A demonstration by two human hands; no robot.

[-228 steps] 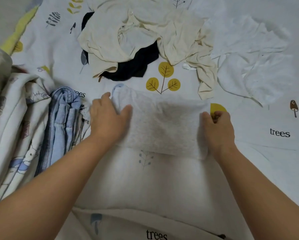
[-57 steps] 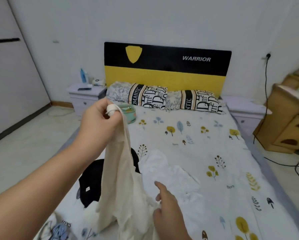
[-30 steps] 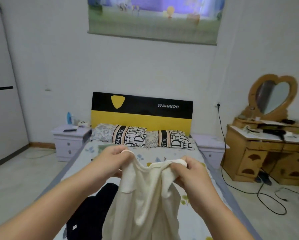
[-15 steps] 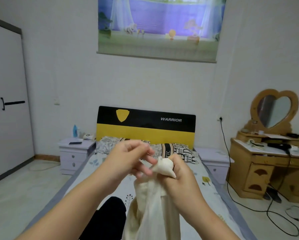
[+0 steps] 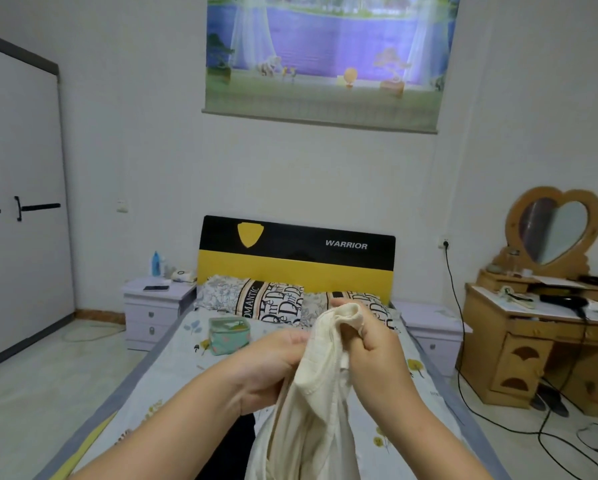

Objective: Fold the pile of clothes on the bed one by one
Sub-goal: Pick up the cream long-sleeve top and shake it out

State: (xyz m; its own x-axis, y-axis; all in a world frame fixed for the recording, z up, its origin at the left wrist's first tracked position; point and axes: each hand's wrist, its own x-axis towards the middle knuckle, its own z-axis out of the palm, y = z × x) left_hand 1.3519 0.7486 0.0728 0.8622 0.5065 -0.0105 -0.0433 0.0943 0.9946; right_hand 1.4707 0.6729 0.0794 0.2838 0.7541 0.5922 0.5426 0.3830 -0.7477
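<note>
Cream ribbed garment (image 5: 311, 407) (limp, bunched), gripped by left hand (image 5: 269, 365), right hand (image 5: 377, 344)

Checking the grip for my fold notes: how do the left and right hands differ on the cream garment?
The right hand is higher, gripping the bunched top edge of the cream garment with curled fingers; the left hand is lower, holding the cloth at its side. The right hand's knuckles face the camera; the left hand shows its back. Both hold the same garment up above the bed.

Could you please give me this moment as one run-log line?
step: straightening garment | left hand: grips cream top | right hand: grips its bunched upper edge | top: held above bed, unfolded
</note>
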